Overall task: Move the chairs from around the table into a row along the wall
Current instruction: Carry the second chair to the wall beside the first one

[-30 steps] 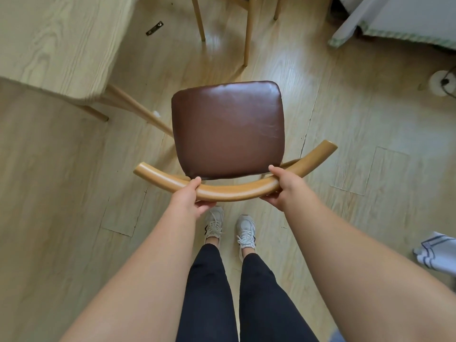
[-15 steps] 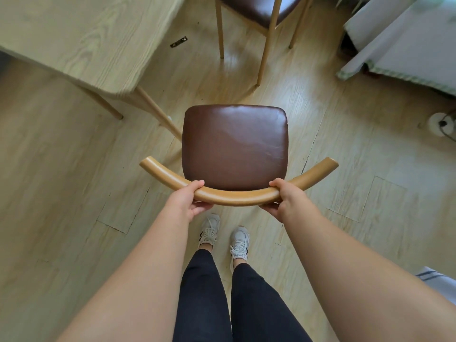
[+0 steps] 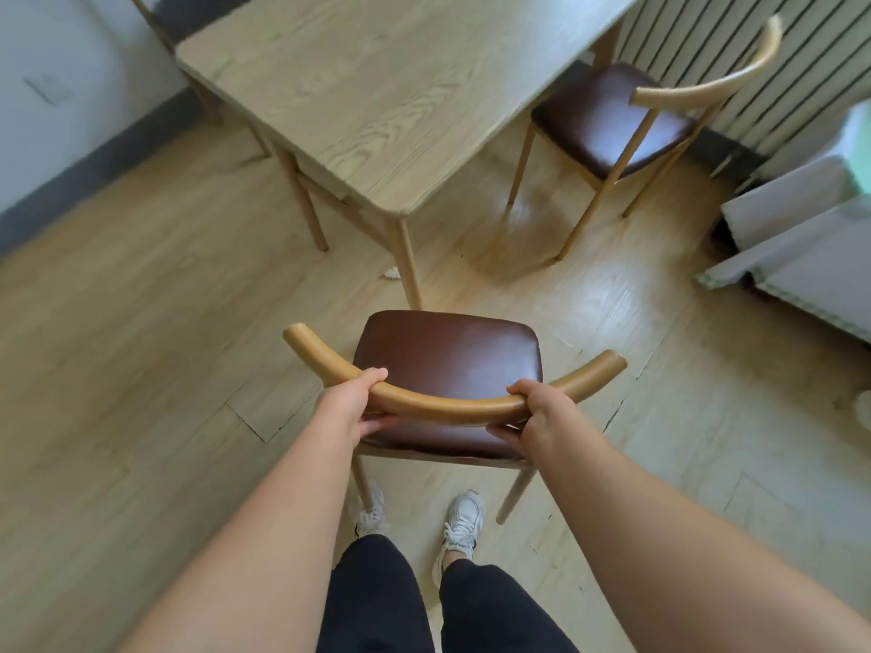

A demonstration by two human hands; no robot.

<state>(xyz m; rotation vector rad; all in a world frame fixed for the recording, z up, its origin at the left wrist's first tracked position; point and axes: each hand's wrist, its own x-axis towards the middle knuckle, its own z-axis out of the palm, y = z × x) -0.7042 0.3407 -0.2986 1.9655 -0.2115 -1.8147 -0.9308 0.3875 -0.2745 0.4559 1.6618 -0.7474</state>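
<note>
**Two hands hold a chair**

The left hand (image 3: 351, 407) and right hand (image 3: 542, 412) have their fingers wrapped tight around the curved back of a brown chair (image 3: 447, 365). It stands near the table (image 3: 377, 87) corner. Another chair (image 3: 617, 120) stands beside the table.

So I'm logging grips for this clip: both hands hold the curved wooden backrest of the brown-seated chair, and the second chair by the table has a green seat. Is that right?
Not quite. The head view shows the second chair by the table with a dark brown seat, not green. The rest stands: the left hand and right hand both hold the curved wooden backrest of the brown-seated chair.
</note>
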